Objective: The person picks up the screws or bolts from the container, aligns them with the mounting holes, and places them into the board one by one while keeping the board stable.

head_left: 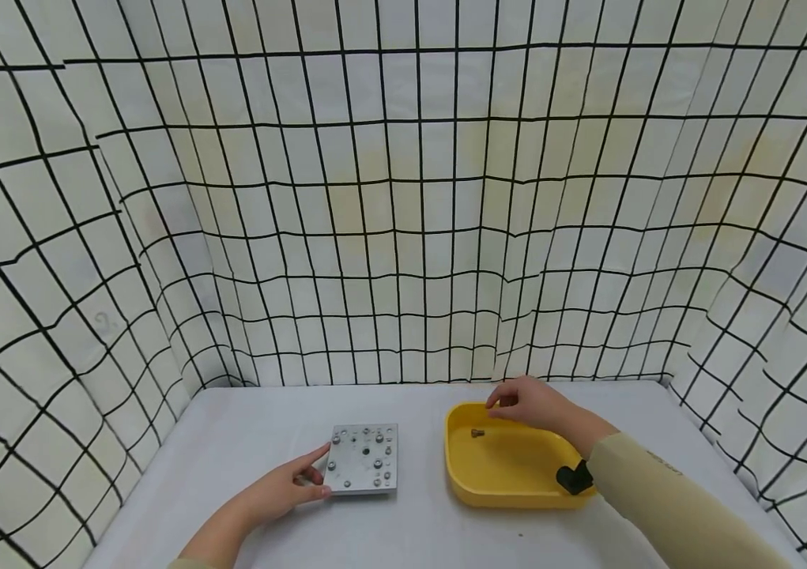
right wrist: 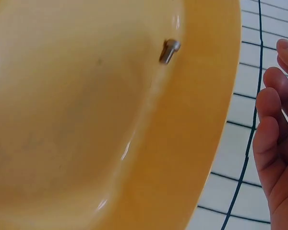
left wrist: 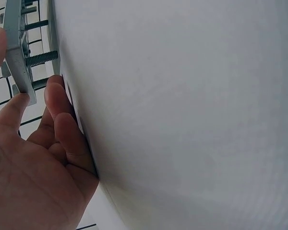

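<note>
My left hand (head_left: 271, 494) holds a square silver metal plate (head_left: 355, 468) by its left side, thumb at the near corner and a finger farther up the edge. Several screws stand in the plate's holes. In the left wrist view, threaded screw shanks (left wrist: 42, 58) stick out of the plate's underside, and the other fingers curl below it. Over the far rim of a yellow tray (head_left: 517, 466) hovers my right hand (head_left: 534, 403), fingers loosely bent, with nothing visible between them. A single small bolt (right wrist: 169, 51) lies in the tray near that rim, apart from the fingers.
Both plate and tray are on a white-covered table (head_left: 439, 537). A dark object (head_left: 574, 478) shows by the right sleeve over the tray's near right corner. White walls with a black grid (head_left: 417, 237) enclose the back and sides. A tiny dark speck (head_left: 520, 535) lies before the tray.
</note>
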### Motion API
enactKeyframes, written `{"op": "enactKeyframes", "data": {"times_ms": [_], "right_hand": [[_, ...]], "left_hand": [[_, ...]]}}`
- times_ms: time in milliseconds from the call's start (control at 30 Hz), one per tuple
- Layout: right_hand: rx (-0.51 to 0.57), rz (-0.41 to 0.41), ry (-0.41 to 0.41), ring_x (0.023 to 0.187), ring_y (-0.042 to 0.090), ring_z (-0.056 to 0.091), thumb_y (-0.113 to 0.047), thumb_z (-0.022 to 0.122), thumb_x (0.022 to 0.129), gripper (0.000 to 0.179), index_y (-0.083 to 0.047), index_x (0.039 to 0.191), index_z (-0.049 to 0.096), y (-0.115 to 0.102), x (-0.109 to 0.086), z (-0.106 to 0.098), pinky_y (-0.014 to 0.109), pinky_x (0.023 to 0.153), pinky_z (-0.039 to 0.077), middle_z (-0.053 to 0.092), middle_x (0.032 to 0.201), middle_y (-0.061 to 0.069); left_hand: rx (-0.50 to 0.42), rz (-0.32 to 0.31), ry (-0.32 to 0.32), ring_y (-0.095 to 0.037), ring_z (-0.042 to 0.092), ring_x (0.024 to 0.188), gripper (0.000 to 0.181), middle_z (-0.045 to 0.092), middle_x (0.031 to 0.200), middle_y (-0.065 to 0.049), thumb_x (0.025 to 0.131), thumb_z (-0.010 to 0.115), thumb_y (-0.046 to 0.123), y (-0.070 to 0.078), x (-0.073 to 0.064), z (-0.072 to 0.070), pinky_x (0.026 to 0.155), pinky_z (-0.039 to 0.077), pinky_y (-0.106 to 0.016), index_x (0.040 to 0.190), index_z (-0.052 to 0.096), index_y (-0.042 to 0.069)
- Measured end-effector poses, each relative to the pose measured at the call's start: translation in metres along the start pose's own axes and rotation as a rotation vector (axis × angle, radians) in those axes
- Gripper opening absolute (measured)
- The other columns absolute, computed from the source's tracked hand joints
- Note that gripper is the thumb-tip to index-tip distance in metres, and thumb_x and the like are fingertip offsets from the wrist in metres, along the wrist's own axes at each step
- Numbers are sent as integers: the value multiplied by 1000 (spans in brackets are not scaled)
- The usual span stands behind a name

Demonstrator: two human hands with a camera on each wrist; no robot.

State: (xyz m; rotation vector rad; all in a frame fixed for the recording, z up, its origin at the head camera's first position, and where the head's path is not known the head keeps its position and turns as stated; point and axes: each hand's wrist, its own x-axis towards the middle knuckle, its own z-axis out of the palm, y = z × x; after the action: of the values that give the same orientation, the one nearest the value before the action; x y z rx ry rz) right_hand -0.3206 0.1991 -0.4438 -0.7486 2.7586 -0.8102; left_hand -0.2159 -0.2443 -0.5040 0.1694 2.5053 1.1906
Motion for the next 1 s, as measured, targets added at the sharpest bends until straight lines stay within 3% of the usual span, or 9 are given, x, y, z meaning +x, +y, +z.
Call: {"op": "enactKeyframes", "data": {"times_ms": [300, 633, 833, 1000], "right_hand": [[-45, -34, -32, 75, 14, 54, -29, 73, 92, 14, -19, 102, 76, 6, 3, 4, 29, 65, 47, 61, 81, -11], [-414, -124, -177, 70, 9, 50, -27, 74, 90, 14, -21, 103, 76, -7, 13, 14, 28, 67, 45, 55, 75, -13], [-521, -178, -211, 69, 8, 48, -27, 75, 90, 17, -20, 106, 75, -6, 18, 23, 28, 69, 46, 57, 76, -12], [-515, -177, -244, 69, 10, 49, -21, 73, 92, 18, -17, 109, 74, -5, 18, 30, 31, 75, 49, 62, 81, -9]], "left_hand": [[-12, -15, 4, -19, 54, 89, 85, 59, 110, -2, 85, 76, 42, -4, -4, 0, 74, 42, -35, 155, 35, 14], [-3, 1, 23, -19, 54, 89, 87, 59, 109, -2, 84, 77, 44, -1, -2, 2, 74, 43, -35, 155, 36, 15], [-4, -5, 21, -19, 54, 89, 87, 59, 109, -2, 83, 77, 44, -1, -3, 2, 74, 43, -34, 155, 36, 15], [0, -9, 15, -19, 54, 88, 86, 58, 110, -1, 84, 77, 43, 2, -5, 1, 73, 42, -34, 155, 36, 15]]}}
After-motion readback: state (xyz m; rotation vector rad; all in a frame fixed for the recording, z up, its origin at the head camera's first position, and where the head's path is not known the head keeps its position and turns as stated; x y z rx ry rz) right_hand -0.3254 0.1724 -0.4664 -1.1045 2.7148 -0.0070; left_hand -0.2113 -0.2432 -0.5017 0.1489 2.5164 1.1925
